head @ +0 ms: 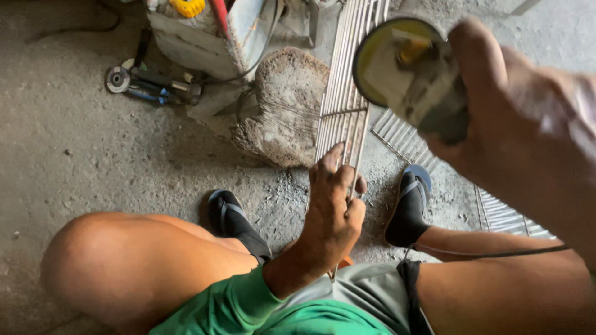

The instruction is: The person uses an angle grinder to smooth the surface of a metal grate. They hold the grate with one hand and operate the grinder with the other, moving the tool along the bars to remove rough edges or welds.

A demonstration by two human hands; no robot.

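2 hands are working here — the left hand (334, 208) is pressing down on a bundle of thin metal rods (346, 93), its fingers spread a little over the near ends, thumb to the right side, holding the rods flat rather than wrapped around them. The rods are running straight away from the person, between the 2 feet, and their middle is resting across a rough stone block (288, 105) on the floor.

The right hand (515, 118) is raised close to the camera and blurred, closed around the body of an angle grinder (403, 68). The grinder's round disc is facing the camera, hanging above the rods and clear of them. A thin black cable (490, 253) is crossing the right thigh.

Just right of the rods, a welded wire grid (406, 139) is lying flat on the concrete floor (74, 161), and a 2nd grid piece is showing further right, partly hidden by the right arm.

The person is sitting low with bare knees wide apart, wearing a green sleeve, grey shorts and dark sandals with blue straps — one sandal (226, 214) left of the rods, the other to the right.

Further off, at upper left, a 2nd grinder (146, 84) is lying on the floor beside a grey metal box (198, 37) with cables.
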